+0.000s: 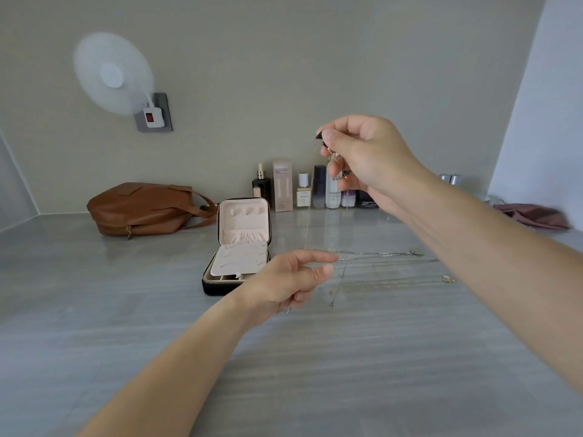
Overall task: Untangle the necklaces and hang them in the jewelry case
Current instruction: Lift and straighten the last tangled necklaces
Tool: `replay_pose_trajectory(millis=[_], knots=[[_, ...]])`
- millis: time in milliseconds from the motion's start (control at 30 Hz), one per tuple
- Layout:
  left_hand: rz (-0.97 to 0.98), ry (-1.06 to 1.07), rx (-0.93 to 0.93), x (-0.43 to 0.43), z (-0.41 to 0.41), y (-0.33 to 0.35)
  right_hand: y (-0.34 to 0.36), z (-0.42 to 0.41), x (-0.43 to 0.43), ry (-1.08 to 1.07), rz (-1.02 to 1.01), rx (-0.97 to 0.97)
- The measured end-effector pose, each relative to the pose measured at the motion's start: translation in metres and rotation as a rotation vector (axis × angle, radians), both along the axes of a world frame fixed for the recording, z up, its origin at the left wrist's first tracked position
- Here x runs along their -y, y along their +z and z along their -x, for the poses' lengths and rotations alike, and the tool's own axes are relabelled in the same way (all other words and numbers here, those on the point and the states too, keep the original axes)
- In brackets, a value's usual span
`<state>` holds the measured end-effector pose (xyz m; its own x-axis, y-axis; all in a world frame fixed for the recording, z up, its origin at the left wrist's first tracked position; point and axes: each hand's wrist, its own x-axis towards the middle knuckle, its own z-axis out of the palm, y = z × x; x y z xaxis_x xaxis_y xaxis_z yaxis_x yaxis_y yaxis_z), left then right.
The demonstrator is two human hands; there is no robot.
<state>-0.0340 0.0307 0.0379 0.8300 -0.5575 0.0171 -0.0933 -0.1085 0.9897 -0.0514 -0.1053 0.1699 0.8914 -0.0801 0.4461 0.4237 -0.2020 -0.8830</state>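
High above the surface [126,326], the right hand [369,156] pinched the top of one thin necklace [307,222] in a tight grip, likely so it hung straight and free. Lower down, the left hand [290,279] held finger and thumb by it; touching or not, hard to tell. Other necklaces [378,257] lay near the open jewelry case [243,241]

Your desk [94,294] is grey with paler streaks. Your jewelry case [243,225] is black outside and pale pink inside. The raised necklace [315,146] is rose gold, the lying necklaces [378,254] silver. Behind them, the bag [142,208] is tan brown and the fan [113,74] white.
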Motion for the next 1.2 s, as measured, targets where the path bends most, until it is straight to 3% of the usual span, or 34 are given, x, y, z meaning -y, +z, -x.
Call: replay_pose_trajectory(millis=[367,767,1200], knots=[[0.012,-0.060,0.048,0.002,0.008,0.002,0.002,0.002,-0.004,0.020,0.023,0.003],[0.044,0.017,0.051,0.003,0.012,0.008,0.000,0.006,-0.005,0.070,0.019,-0.031],[-0.064,-0.104,-0.006,-0.006,0.006,0.008,-0.028,0.021,0.086,-0.064,-0.221,-0.155]])
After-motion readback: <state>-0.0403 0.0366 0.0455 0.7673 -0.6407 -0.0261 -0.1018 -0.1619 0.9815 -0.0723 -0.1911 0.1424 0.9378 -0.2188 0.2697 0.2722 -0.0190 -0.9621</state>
